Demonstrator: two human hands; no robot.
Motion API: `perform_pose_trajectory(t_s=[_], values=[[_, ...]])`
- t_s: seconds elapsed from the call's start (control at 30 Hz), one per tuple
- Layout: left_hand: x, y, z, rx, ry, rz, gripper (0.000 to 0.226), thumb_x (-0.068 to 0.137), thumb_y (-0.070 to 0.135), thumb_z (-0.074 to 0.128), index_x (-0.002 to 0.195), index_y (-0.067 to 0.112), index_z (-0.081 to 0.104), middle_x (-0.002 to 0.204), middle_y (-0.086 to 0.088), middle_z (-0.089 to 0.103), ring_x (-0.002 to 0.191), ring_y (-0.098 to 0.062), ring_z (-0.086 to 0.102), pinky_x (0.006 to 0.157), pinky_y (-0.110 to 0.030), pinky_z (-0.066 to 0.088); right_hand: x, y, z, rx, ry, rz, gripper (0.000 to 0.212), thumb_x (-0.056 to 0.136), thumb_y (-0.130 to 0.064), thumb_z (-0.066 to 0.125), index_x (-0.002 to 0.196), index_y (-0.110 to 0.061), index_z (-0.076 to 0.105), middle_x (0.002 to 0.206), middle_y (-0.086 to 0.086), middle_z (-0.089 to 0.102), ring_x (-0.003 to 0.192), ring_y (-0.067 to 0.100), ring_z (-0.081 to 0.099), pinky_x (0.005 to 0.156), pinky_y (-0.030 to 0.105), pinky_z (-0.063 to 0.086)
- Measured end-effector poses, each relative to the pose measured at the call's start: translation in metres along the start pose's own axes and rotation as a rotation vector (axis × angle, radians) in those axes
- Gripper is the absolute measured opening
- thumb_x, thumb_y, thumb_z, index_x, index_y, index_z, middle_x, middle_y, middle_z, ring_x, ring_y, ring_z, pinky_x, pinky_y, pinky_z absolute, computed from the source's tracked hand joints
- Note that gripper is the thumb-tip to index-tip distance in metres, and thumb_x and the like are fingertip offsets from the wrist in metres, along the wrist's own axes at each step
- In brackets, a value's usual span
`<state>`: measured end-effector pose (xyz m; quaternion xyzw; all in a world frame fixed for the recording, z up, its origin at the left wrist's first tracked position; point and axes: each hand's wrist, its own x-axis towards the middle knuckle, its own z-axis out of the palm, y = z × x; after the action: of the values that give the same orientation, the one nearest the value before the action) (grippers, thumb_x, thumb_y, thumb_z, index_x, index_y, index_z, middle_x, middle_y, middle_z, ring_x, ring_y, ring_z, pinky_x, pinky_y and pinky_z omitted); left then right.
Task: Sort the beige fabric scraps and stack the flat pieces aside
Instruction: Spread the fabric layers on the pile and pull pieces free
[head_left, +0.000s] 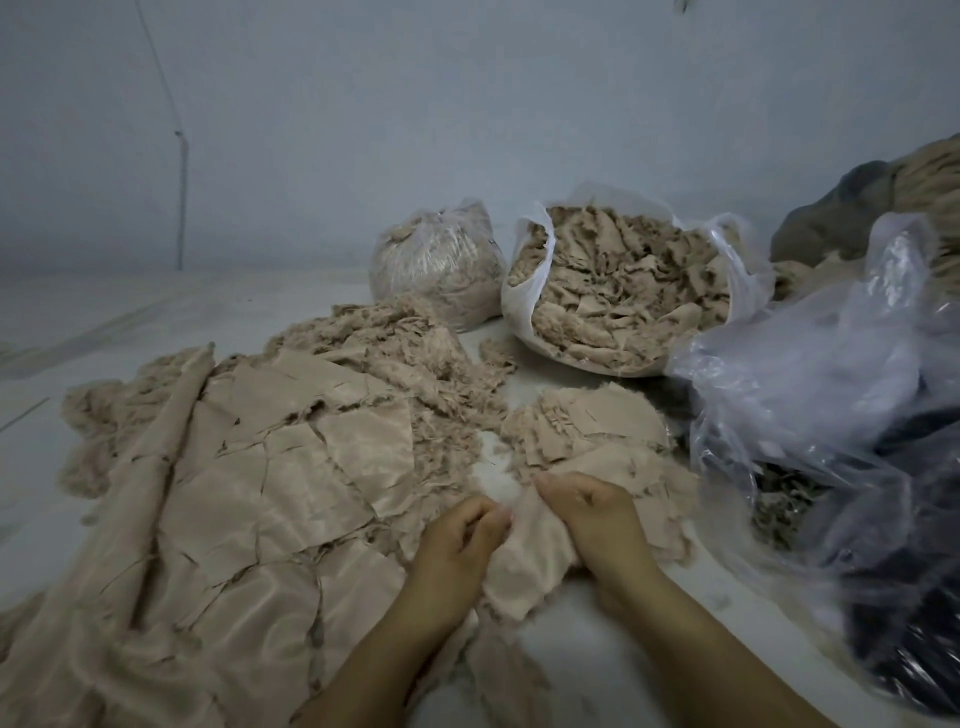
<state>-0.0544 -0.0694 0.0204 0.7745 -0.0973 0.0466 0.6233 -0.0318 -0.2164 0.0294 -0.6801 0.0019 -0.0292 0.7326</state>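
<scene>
From the head view, both hands meet low in the middle over a pale surface. The left hand (460, 540) has its fingers curled, pinching the edge of a beige fabric scrap (530, 566); the right hand (597, 519) lies curled over the same scrap, its fingertips tucked into the cloth and partly hidden. The scrap's lower edge is frayed and blurred.

To the left spreads a broad layer of flat pieces (270, 483), overlapping each other, with a long folded strip (156, 467) along its left side; the near part runs out of the picture. Behind it lies a fluffy heap of shreds (415, 353). Just beyond the hands sits a smaller pile of scraps (587, 431).

Further back stand an open white bag (524, 291) full of crumpled scraps and a closed clear bag (436, 265). On the right, a crumpled clear plastic bag (831, 395) covers something dark, hard to make out and cut off by the edge.
</scene>
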Motion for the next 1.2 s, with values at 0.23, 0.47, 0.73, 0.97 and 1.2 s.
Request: perform_pose_trajectory(t_s=[0.23,0.47,0.73,0.97,1.2], values=[[-0.01,0.005,-0.005,-0.111,-0.138,-0.065,0.032,0.089,0.01,0.061,0.059,0.019,0.064,0.052,0.01,0.056,0.05,-0.001,0.05,0.051,-0.013,0.039,0.006,-0.009,-0.009,0.141,0.125,-0.106,0.023,0.091,-0.013,0.061,0.069,-0.009,0.066,0.063,-0.001,0.062,0.059,0.007,0.056,0.055,0.021,0.047],[-0.006,0.006,-0.009,-0.072,0.069,-0.048,0.03,0.094,0.012,0.054,0.066,0.002,0.053,0.049,0.006,0.043,0.041,-0.003,0.038,0.044,-0.012,0.031,0.028,-0.023,-0.018,-0.039,0.298,-0.196,0.016,0.091,-0.022,0.063,0.078,-0.027,0.071,0.078,-0.013,0.071,0.076,0.007,0.062,0.075,0.028,0.051],[-0.015,0.004,-0.086,0.661,-0.15,0.12,0.009,0.088,0.02,0.065,0.087,0.028,0.07,0.086,0.014,0.063,0.082,0.004,0.056,0.075,-0.01,0.041,0.024,-0.031,-0.034,-0.836,0.297,-0.384,0.013,0.09,-0.021,0.059,0.1,-0.02,0.068,0.101,0.0,0.063,0.1,0.016,0.054,0.088,0.03,0.038],[-0.02,-0.008,-0.093,0.776,0.04,0.244,0.021,0.091,-0.003,0.053,0.103,0.006,0.067,0.101,-0.002,0.064,0.094,-0.011,0.057,0.085,-0.007,0.038,-0.033,0.003,0.053,-0.902,-0.502,-0.151,0.026,0.079,-0.052,0.068,0.065,-0.031,0.06,0.072,-0.016,0.062,0.067,-0.001,0.054,0.063,0.02,0.045],[-0.025,-0.014,-0.103,0.798,-0.033,0.234,0.024,0.096,0.011,0.051,0.114,0.011,0.066,0.112,0.0,0.064,0.105,-0.012,0.054,0.089,-0.008,0.031,-0.019,-0.005,0.032,-0.79,-0.486,-0.048,0.026,0.079,-0.031,0.077,0.061,-0.027,0.06,0.067,-0.01,0.063,0.059,-0.003,0.053,0.058,0.013,0.041]])
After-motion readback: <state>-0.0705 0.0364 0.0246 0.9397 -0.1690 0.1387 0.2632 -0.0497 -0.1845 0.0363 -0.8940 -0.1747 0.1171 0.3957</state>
